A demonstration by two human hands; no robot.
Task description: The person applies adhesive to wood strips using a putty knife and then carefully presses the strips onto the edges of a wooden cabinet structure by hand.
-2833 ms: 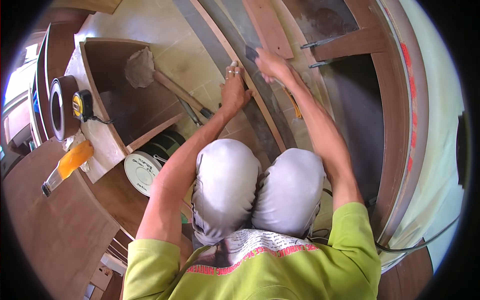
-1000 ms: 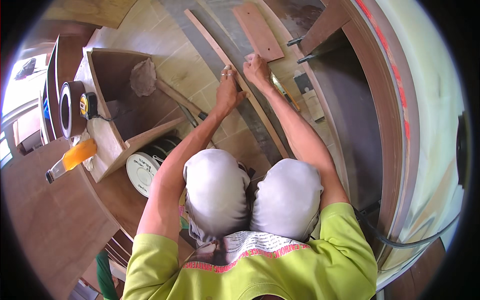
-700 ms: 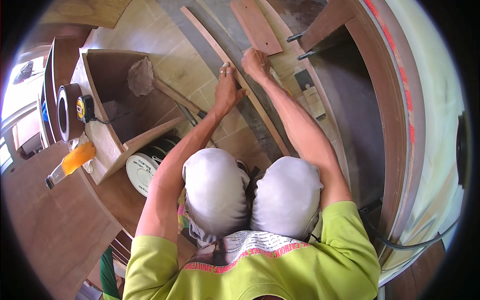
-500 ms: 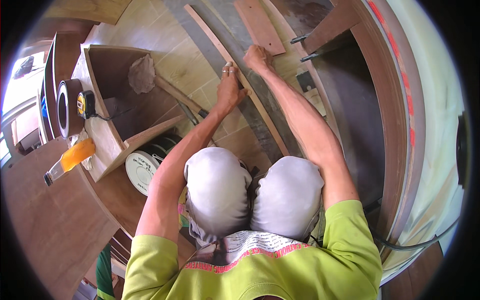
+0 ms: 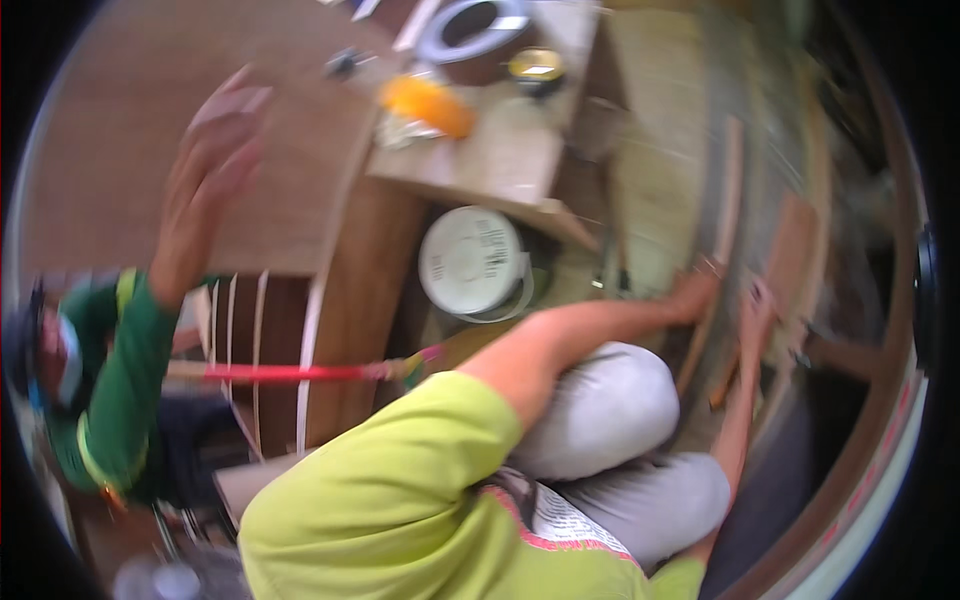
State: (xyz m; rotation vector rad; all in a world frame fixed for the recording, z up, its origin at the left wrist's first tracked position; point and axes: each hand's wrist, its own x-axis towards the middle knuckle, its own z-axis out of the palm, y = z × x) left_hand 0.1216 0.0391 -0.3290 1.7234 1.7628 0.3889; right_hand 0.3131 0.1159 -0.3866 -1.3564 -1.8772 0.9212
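A long thin wooden strip (image 5: 731,190) lies along the dark band on the floor. My left hand (image 5: 692,292) is on this strip, its fingers bunched against it and blurred. To the right of the strip, my right hand (image 5: 760,302) is closed at the near end of a wider brown board (image 5: 790,240). Blur hides what is in its fingers, if anything. A slim orange-brown piece (image 5: 722,385) lies just below that hand, too smeared to name.
A person in green sleeves (image 5: 125,370) raises a hand (image 5: 215,170) at the left. A white lidded bucket (image 5: 470,262) stands by a wooden box (image 5: 500,160) bearing tape (image 5: 462,62), a tape measure (image 5: 537,68) and an orange bottle (image 5: 425,105). A cabinet frame (image 5: 880,400) curves along the right.
The view has swung left, bringing the person in green in at the left. My hands now appear further right, still by the strip and board.
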